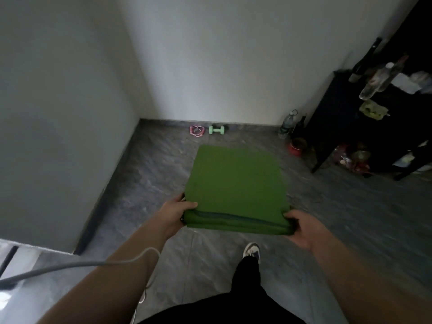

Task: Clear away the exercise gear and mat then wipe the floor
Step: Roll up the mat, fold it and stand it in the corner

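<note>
A folded green mat (236,183) is held flat in front of me, above the grey floor. My left hand (174,212) grips its near left corner, thumb on top. At the near right corner my right hand (304,228) grips it, thumb on top as well. Far off by the back wall lie a light green dumbbell (216,130) and a pink skipping rope (197,131), side by side on the floor.
A black shelf unit (346,127) with bottles and clutter stands at the right. A water bottle (287,124) and a red bowl (296,147) sit on the floor beside it. White walls meet in the corner (140,118). My shoe (251,250) is below the mat.
</note>
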Demonstrator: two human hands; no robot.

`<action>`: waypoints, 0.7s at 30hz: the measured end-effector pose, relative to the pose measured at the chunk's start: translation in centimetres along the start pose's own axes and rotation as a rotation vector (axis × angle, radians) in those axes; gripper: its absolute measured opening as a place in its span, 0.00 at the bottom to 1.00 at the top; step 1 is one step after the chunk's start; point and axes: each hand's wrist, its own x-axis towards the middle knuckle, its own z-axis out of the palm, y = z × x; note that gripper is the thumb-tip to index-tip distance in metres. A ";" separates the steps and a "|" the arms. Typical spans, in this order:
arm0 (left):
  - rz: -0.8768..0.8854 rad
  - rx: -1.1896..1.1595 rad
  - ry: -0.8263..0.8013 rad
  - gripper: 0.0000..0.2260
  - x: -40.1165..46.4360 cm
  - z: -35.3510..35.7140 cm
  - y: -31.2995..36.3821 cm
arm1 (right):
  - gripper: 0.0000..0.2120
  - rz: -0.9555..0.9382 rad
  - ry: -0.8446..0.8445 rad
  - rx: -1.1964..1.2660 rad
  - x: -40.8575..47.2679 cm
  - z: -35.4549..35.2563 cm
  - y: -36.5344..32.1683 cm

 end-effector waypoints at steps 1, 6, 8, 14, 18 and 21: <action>-0.009 0.018 -0.007 0.24 1.7 0.6 0.9 | 0.17 -0.007 0.001 -0.003 1.4 0.1 -1.1; -0.089 0.137 0.017 0.23 10.6 4.4 5.9 | 0.32 0.058 0.060 -0.103 10.5 -0.4 -7.7; -0.120 0.131 0.023 0.24 14.3 6.0 7.9 | 0.29 0.097 0.085 -0.152 13.1 0.4 -11.2; -0.135 0.061 0.062 0.30 23.9 10.1 12.9 | 0.23 0.139 0.077 -0.224 20.1 3.1 -20.9; -0.139 0.042 0.090 0.32 30.0 11.2 15.9 | 0.31 0.141 0.077 -0.243 25.3 5.1 -25.5; -0.150 0.070 0.131 0.32 35.6 11.5 18.2 | 0.38 0.125 0.128 -0.264 30.4 6.9 -28.1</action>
